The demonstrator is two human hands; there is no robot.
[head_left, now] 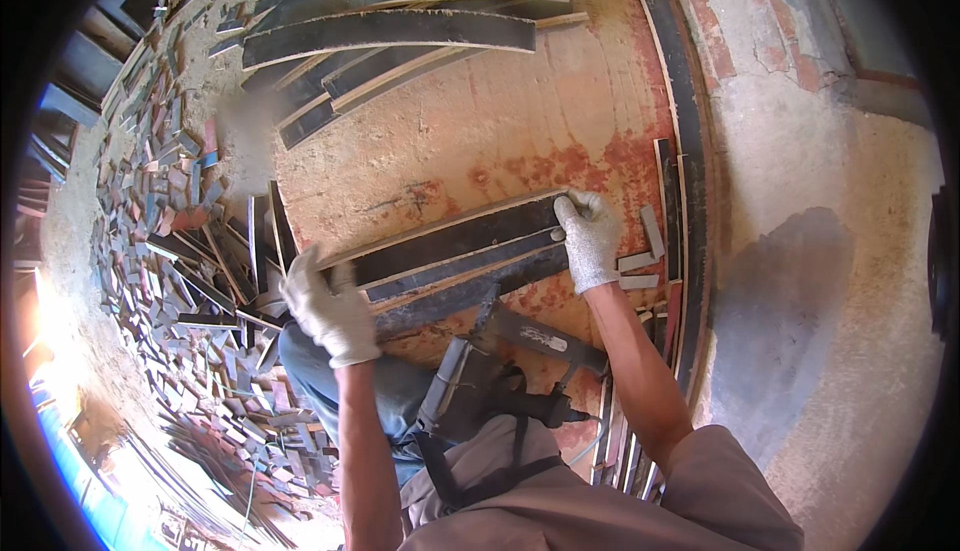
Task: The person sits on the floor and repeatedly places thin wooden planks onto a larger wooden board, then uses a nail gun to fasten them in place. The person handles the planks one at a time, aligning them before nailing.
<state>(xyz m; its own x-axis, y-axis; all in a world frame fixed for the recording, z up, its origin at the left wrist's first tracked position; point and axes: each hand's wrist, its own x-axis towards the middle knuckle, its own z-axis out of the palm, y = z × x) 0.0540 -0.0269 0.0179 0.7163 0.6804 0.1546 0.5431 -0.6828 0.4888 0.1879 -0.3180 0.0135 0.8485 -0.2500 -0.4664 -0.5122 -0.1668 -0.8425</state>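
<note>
Here's my right hand (587,236), in a knitted, speckled grey-white glove, thumb and fingers pinching the far right end of a black board (460,241). That board lies crosswise in front of my lap, flat and narrow, its smooth dark face edged by a pale, raw wood strip. Over at the other end, my left hand (335,311), gloved too, is up against the board's left part; its fingers are smeared by blur, so I can't tell whether they grip or only rest. More dark strips (480,286) run alongside, just on my side of the board, their light edges showing in layers.

Closer in, a dark, angular power tool (490,376) sits by my lap, against my blue trousers (335,381) and brownish shirt (560,511). Just right of my right hand, small grey blocks (652,231) lie near one another, and beyond them a long, thin black strip (690,151) bends along the side.

Underneath it all, an ochre surface (400,161), scuffed and grainy, blotched with rusty red. Farther out, long black planks (390,33) overlap in a loose fan, rough along their pale edges. Away left, a great jumble of offcuts (240,391), chunky and splintery; away right, patchy grey masonry (750,131) with worn red brick (700,21) showing through.
</note>
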